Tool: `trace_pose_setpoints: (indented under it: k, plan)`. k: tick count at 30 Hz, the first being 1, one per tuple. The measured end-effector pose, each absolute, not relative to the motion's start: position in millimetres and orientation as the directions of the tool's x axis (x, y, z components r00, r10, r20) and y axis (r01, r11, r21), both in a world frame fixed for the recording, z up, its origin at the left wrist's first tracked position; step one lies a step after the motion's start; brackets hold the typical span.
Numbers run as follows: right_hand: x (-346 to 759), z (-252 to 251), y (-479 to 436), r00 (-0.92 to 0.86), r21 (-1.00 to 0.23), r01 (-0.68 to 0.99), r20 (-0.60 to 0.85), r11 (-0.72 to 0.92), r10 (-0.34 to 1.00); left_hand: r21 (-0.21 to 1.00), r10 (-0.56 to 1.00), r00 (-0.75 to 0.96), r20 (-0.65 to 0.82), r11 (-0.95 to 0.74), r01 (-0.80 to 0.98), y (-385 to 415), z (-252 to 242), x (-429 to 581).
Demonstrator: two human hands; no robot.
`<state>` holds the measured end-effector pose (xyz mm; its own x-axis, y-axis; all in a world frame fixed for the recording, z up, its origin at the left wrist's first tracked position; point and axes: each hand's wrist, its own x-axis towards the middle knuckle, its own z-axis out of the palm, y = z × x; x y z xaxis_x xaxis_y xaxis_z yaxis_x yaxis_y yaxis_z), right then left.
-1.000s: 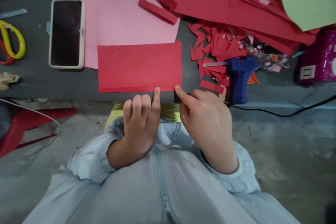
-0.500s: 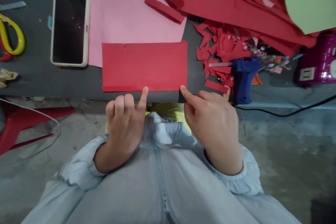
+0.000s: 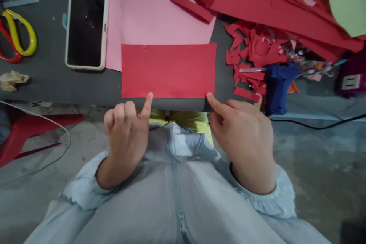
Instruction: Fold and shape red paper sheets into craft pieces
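A red paper rectangle [image 3: 168, 70] lies flat near the table's front edge, with a narrow band along its near side. My left hand [image 3: 126, 131] has its index fingertip pressed on that near edge, left of the middle, with the other fingers curled in. My right hand [image 3: 243, 137] pins the near right corner under its index fingertip, its remaining fingers folded. Both thumbs are mostly hidden. Under the rectangle's far side shows a larger pink sheet [image 3: 143, 15].
Left lie a phone [image 3: 87, 28], yellow-and-red-handled scissors [image 3: 24, 40] and a crumpled beige scrap [image 3: 13, 80]. At right are a blue glue gun [image 3: 278, 87] with a black cord [image 3: 314, 127], red paper scraps [image 3: 257, 49] and large red sheets [image 3: 265, 9]. A red stool [image 3: 34, 129] stands below left.
My left index finger has slid left along the near edge of the red paper, and the band there looks flatter. My right fingertip stays at the corner. The whole view has shifted slightly.
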<state>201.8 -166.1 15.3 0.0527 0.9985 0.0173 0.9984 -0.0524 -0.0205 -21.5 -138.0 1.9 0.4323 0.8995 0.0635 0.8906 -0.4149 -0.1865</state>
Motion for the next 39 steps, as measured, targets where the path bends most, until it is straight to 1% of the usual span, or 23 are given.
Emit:
trace_pose_setpoints:
  k: [4, 8, 12, 17, 26, 28, 31, 33, 37, 39]
  plan:
    - [201, 16, -166, 0.05, -0.023, 0.999, 0.014, -0.05, 0.999, -0.178, 0.912, 0.4, 0.092, -0.38, 0.908, -138, 1, -27]
    - [201, 16, -167, 0.053, -0.024, 0.998, 0.012, -0.052, 0.999, -0.213, 0.914, 0.392, 0.1, -0.365, 0.906, -138, 0, -33]
    - [200, 15, -167, 0.053, -0.012, 0.999, 0.009, -0.053, 0.999, -0.213, 0.916, 0.385, 0.113, -0.356, 0.91, -136, 2, -40]
    - [199, 16, -166, 0.056, -0.001, 0.998, 0.02, -0.056, 0.998, -0.224, 0.924, 0.373, 0.084, -0.347, 0.911, -135, 7, -50]
    - [197, 16, -166, 0.066, -0.006, 0.998, 0.01, -0.066, 0.998, -0.17, 0.941, 0.329, 0.077, -0.313, 0.934, -137, 4, -54]
    - [197, 17, -166, 0.072, -0.003, 0.997, -0.005, -0.072, 0.997, -0.182, 0.944, 0.326, 0.059, -0.311, 0.933, -138, 5, -56]
    - [197, 17, -165, 0.07, 0.001, 0.998, -0.009, -0.07, 0.997, -0.209, 0.938, 0.337, 0.079, -0.315, 0.926, -140, 7, -60]
    - [197, 17, -165, 0.063, 0.014, 0.998, -0.004, -0.063, 0.998, -0.185, 0.941, 0.325, 0.093, -0.304, 0.934, -140, 8, -62]
    - [197, 17, -165, 0.049, 0.062, 0.997, -0.021, -0.048, 0.999, -0.08, 0.958, 0.281, 0.065, -0.275, 0.958, -139, 6, -64]
    - [196, 17, -165, 0.05, 0.082, 0.996, -0.043, -0.046, 0.998, -0.064, 0.945, 0.301, 0.125, -0.295, 0.953, -139, 2, -63]
